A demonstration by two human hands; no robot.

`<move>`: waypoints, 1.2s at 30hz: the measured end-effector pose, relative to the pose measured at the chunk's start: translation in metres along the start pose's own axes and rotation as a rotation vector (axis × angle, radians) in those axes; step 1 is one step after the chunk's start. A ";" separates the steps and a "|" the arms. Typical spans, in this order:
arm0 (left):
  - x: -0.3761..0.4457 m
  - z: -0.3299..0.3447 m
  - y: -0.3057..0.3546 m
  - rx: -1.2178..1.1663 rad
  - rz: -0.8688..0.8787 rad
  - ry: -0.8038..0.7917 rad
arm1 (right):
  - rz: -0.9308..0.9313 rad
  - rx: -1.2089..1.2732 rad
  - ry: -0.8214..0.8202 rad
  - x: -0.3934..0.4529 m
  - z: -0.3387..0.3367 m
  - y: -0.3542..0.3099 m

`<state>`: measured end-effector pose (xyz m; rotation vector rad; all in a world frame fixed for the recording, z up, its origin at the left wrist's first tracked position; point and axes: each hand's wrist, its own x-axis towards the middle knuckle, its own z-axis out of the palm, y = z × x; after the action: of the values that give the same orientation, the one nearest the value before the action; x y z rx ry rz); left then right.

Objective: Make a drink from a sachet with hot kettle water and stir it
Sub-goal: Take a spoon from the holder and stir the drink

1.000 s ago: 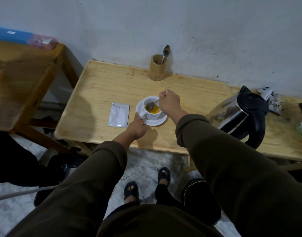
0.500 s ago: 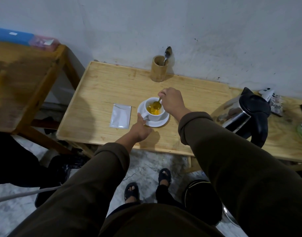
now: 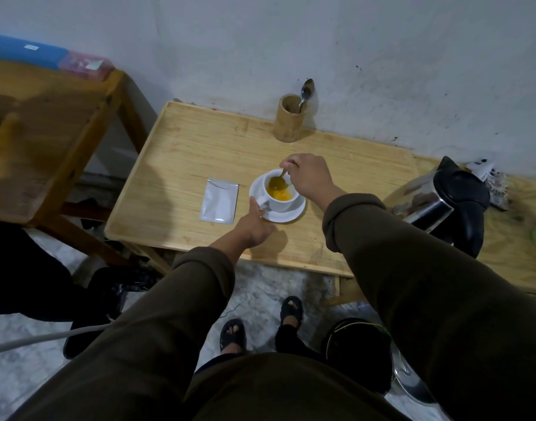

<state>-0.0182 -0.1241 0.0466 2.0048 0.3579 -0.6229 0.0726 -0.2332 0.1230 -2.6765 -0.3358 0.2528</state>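
Note:
A white cup [image 3: 278, 202] with yellow-orange drink stands on a white saucer [image 3: 294, 213] on the light wooden table [image 3: 181, 153]. My right hand [image 3: 309, 177] is closed on a spoon [image 3: 278, 181] whose bowl dips into the drink. My left hand [image 3: 253, 224] pinches the cup's handle at the saucer's near-left edge. A torn silver sachet [image 3: 219, 200] lies flat left of the saucer. The steel and black kettle [image 3: 442, 202] stands to the right.
A bamboo holder [image 3: 288, 119] with another spoon [image 3: 306, 92] stands by the wall. A darker wooden table [image 3: 42, 138] with a blue box [image 3: 24, 51] is on the left. Small items clutter the far right. My sandalled feet [image 3: 260, 326] and a black bin [image 3: 360, 347] are below.
The spoon's bowl was lifted over the cup's rim a second ago; it has gone down into the drink and moved round. My left hand has stayed at the cup's handle.

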 end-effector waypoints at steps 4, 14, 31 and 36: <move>-0.001 0.000 0.000 0.004 -0.006 0.000 | 0.018 0.077 -0.003 0.002 0.000 0.000; -0.001 0.000 0.001 0.012 -0.005 -0.002 | 0.007 0.072 0.003 -0.002 0.003 0.000; 0.000 0.000 -0.002 0.003 0.006 0.006 | 0.061 0.087 -0.039 -0.005 -0.004 0.003; 0.001 0.001 -0.002 -0.008 0.003 0.004 | 0.093 0.012 0.025 -0.008 -0.004 0.003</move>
<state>-0.0186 -0.1238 0.0449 1.9993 0.3593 -0.6147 0.0667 -0.2391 0.1261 -2.6846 -0.2019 0.2483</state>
